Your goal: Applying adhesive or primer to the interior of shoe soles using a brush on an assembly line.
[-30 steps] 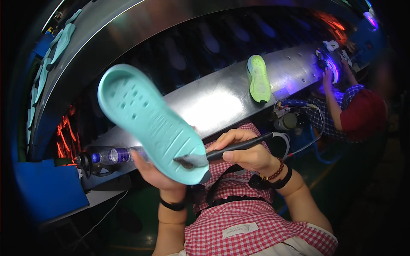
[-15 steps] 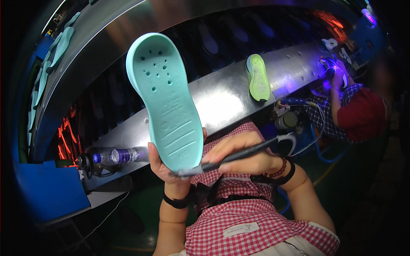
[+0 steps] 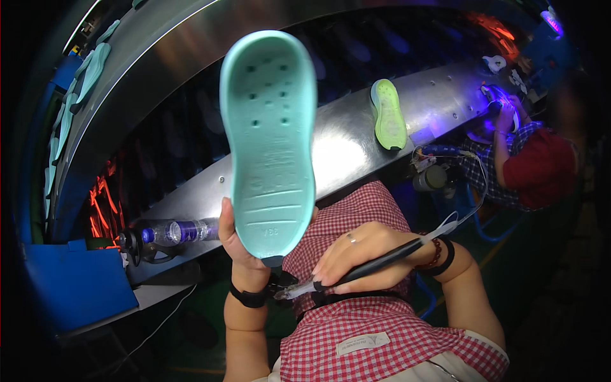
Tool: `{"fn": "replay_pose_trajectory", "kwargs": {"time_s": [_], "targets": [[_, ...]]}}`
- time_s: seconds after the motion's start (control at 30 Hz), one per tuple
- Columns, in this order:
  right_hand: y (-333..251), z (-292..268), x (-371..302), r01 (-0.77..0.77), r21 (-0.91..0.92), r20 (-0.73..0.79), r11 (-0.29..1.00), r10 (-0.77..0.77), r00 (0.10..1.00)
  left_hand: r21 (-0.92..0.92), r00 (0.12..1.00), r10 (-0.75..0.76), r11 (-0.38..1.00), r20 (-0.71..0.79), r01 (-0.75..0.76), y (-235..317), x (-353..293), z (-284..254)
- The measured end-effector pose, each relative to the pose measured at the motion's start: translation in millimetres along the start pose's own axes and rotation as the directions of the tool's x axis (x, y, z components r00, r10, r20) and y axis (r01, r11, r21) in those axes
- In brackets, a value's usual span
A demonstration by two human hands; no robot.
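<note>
In my left hand (image 3: 245, 258) a pale teal shoe sole (image 3: 270, 162) stands upright, its inner face toward me, with small holes at the upper end and raised lines lower down. My fingers wrap round its lower end, the thumb on the left edge, and a small dark patch shows at the bottom tip. Pinched like a pen in my right hand (image 3: 369, 258) is a black-handled brush (image 3: 379, 262), a thin clear tube leading off its rear end. The brush tip hangs below the sole's bottom end, near my left wrist, apart from the sole.
A yellow-green sole (image 3: 389, 118) lies on the metal bench (image 3: 340, 149). Plastic bottles (image 3: 184, 231) stand at the left by a blue machine part (image 3: 79, 280). More teal soles (image 3: 94, 71) line the far left. At the right a co-worker (image 3: 541, 165) works under violet light.
The sole has risen, moved right and turned more upright. The brush has drawn down from the sole's lower end, where it was touching, toward me.
</note>
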State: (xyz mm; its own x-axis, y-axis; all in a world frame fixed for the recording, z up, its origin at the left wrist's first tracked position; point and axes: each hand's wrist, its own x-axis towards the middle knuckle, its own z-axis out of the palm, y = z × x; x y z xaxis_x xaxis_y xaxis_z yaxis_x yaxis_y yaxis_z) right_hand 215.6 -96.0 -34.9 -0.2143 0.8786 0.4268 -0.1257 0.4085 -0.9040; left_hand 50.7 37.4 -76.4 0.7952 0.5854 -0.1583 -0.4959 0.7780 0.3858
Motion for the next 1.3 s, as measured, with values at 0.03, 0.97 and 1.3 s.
{"fn": "replay_pose_trajectory", "kwargs": {"time_s": [0.03,0.97,1.3], "targets": [[-6.4,-4.6,1.2,0.025,-0.052,-0.048,0.998,-0.027,0.998,0.058,0.996,-0.036,0.998,-0.085,0.041,2.1,-2.6,-10.9],[-22.3,-67.2,-12.3,-0.046,-0.609,0.261,0.792,0.255,0.931,0.54,0.898,-0.383,0.719,-0.216,0.436,5.1,-20.6,31.8],[-6.7,-77.2,-29.4,-0.078,-0.53,0.166,0.845,0.193,0.967,0.603,0.939,-0.273,0.72,-0.21,0.344,7.1,-26.4,28.2]]}}
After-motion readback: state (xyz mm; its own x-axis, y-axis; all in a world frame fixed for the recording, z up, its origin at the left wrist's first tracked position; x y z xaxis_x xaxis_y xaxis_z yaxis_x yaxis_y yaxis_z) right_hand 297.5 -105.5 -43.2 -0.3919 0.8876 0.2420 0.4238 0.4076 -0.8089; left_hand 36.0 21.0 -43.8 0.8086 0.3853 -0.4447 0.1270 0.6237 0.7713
